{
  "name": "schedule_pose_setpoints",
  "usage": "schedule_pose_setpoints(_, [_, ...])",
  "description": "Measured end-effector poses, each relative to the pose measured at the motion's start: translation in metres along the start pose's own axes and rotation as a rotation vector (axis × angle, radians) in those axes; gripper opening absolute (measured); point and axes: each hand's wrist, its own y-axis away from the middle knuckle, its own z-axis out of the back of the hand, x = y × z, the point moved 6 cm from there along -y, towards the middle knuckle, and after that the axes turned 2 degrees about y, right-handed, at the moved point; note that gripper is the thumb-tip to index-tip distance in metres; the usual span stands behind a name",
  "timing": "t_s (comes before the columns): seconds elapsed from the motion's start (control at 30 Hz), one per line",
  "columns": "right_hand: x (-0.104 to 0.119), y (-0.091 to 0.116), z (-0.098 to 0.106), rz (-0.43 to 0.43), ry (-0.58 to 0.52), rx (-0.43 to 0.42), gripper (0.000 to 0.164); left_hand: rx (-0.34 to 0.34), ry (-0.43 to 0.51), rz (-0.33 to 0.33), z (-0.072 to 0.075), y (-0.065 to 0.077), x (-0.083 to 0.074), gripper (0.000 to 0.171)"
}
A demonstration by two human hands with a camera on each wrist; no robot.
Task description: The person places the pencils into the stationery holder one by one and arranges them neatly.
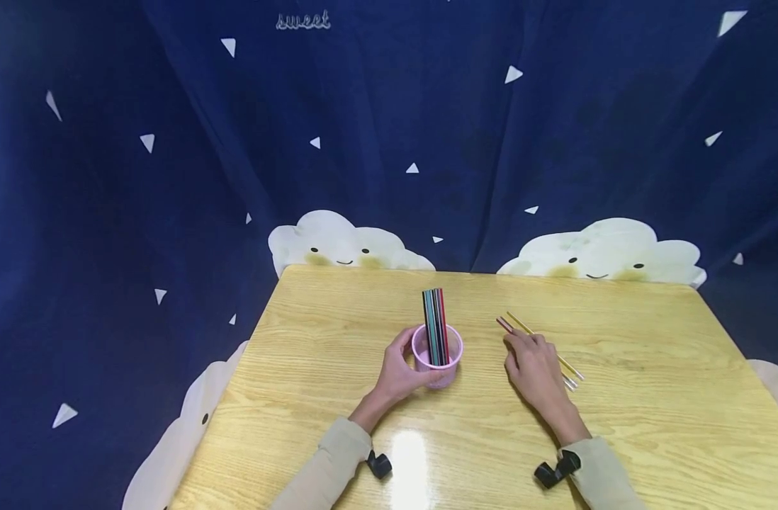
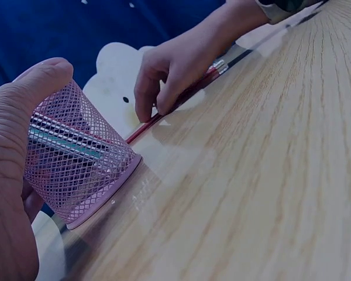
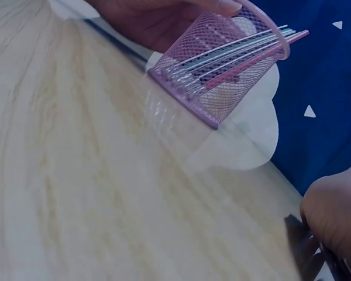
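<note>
My left hand (image 1: 402, 372) holds a pink mesh pen cup (image 1: 451, 375) that stands upright on the table, thumb and fingers around its sides. Several thin pencils (image 1: 436, 329) in black, teal and red lean inside it, their upper ends above the rim. To the right, my right hand (image 1: 534, 368) is low over the tabletop. Its thumb and index finger pinch dark red pencils (image 2: 143, 129) lying there, as the left wrist view shows. A yellow pencil (image 1: 570, 367) lies beside them, partly under the hand. The right wrist view shows only part of this hand (image 3: 336, 219).
The wooden table (image 1: 338, 304) has a far edge against a dark blue curtain (image 1: 389, 106) printed with white triangles and clouds. A bright light reflection (image 1: 409, 467) lies on the near part of the tabletop.
</note>
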Motion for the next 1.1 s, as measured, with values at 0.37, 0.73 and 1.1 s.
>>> schedule_pose_setpoints(0.37, [0.004,0.005,-0.009,0.069,0.059,-0.014,0.023,-0.004,0.017,0.014,-0.002,0.000,0.002,0.087])
schedule_pose_setpoints(0.73, [0.007,0.004,-0.003,0.092,0.084,-0.021,0.020,0.010,0.015,-0.026,0.000,0.002,-0.039,0.081])
schedule_pose_setpoints(1.1, [0.009,0.002,0.001,0.080,0.122,-0.021,0.013,0.004,0.020,-0.018,0.001,0.001,-0.039,0.081])
